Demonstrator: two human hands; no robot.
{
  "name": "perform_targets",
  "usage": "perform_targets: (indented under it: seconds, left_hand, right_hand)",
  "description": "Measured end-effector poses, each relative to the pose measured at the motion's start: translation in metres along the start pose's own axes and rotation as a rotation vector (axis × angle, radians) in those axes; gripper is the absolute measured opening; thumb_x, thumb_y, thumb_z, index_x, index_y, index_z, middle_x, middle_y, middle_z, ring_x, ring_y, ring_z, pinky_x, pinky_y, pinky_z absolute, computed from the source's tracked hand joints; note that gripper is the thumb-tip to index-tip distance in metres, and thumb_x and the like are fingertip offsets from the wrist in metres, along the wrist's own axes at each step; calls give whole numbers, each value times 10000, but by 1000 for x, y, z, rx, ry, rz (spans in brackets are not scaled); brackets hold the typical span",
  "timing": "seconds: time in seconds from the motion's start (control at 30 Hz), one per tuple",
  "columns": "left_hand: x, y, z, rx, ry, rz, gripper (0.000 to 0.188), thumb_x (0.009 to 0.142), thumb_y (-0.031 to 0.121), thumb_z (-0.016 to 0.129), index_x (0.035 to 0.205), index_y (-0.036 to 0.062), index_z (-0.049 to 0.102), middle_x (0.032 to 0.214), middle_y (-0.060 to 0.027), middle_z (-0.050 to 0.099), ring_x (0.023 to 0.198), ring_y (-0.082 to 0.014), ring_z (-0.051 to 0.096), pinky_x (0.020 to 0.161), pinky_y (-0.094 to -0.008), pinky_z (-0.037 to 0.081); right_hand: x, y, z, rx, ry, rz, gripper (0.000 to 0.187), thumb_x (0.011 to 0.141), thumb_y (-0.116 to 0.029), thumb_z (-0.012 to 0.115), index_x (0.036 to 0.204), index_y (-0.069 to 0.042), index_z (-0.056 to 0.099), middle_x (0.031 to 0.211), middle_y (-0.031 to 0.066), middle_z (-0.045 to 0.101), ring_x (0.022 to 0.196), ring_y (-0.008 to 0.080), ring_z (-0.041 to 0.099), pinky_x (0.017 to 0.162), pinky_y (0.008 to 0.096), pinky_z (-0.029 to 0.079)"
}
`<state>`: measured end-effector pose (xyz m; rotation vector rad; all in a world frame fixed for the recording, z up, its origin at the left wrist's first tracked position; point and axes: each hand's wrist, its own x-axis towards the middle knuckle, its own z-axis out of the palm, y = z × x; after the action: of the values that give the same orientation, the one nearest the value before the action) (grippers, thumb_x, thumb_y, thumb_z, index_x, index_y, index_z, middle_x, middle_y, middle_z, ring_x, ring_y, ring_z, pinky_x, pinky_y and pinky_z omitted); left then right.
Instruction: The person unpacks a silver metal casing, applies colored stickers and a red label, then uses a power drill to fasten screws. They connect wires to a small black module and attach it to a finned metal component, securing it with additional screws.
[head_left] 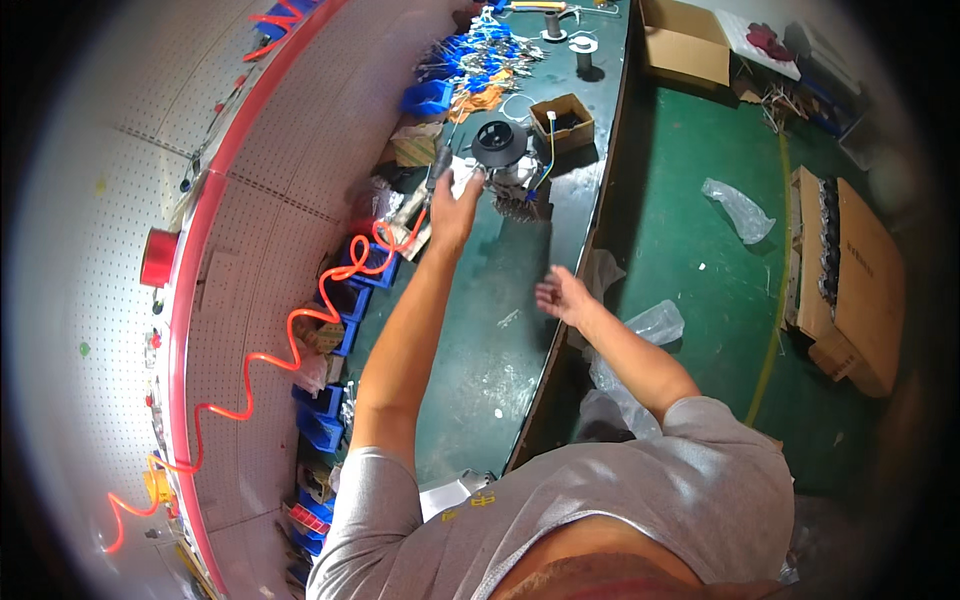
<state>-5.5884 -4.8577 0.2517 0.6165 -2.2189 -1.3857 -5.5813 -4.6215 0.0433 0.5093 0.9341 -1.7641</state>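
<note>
At the far part of the bench, my left hand (455,208) is closed at a dark air screwdriver (441,163), whose orange coiled hose (388,238) trails to the left. The thumb stands apart on the right, beside something white; the other fingertips are partly hidden. Just right of this hand stands a motor assembly (516,178) topped by a round black fan housing (499,144), with thin wires and a white connector rising at its right. Nearer me, over the bench's right edge, my right hand (563,295) is empty, its fingers apart and slightly curled.
A small cardboard box (564,125) sits behind the motor, near blue-wired parts (485,55) and wire spools (583,55). Blue bins (320,430) line the bench's left side below a pegboard (260,170). Plastic bags (655,325) and a large carton (860,290) lie to the right.
</note>
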Motion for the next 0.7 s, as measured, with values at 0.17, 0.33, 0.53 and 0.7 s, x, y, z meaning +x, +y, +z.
perform_targets:
  seconds: [0.17,0.33,0.53,0.7]
  left_hand:
    - [90,-1,37,86,29,-31,942,829,518,745,1439,-136,450,1427,-329,532,1345,-384,528,1124,-408,401]
    - [48,9,62,6,63,-34,695,862,279,698,1384,-133,500,1328,-277,598,1240,-340,596,1076,-381,446]
    - [-67,-12,53,43,68,188,653,877,79,647,1475,-26,409,1410,-176,490,1277,-262,524,1038,-357,473]
    - [-156,-8,50,-92,-95,-7,686,828,-12,665,1471,125,470,1486,-135,370,1321,-288,481,1058,-390,488]
  right_hand:
    - [37,-73,59,184,-11,-34,1007,916,-588,660,1596,-14,189,1491,290,400,1154,469,592,984,597,521]
    - [53,-116,67,324,-91,18,965,887,-740,587,1525,-52,362,1439,279,448,1117,526,578,973,673,499]
    - [47,-109,82,478,-446,-3,883,915,-796,419,1472,-115,505,1453,187,551,1322,392,545,1112,623,426]
    - [26,-86,48,268,-458,-34,702,939,-598,593,1370,-43,590,1313,157,665,1162,325,660,1031,477,531]
